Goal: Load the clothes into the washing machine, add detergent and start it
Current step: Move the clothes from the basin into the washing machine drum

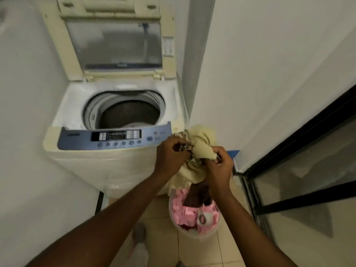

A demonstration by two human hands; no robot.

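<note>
Fingers of the left hand (172,152) and right hand (219,165) are pinched shut on one bunched cream garment (200,145), held above the laundry basket (174,221), just right of the washing machine (115,132). The cloth looks soft, light and floppy; best gathered by the bulk so no trailing end snags. One machine, lid (113,41) up, something pale already in the drum (131,114). One basket, several pink and dark pieces left.

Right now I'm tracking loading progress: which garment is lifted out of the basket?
The pale yellow cloth garment, gripped by both hands; the pink and dark brown clothes lie in the basket.
</note>
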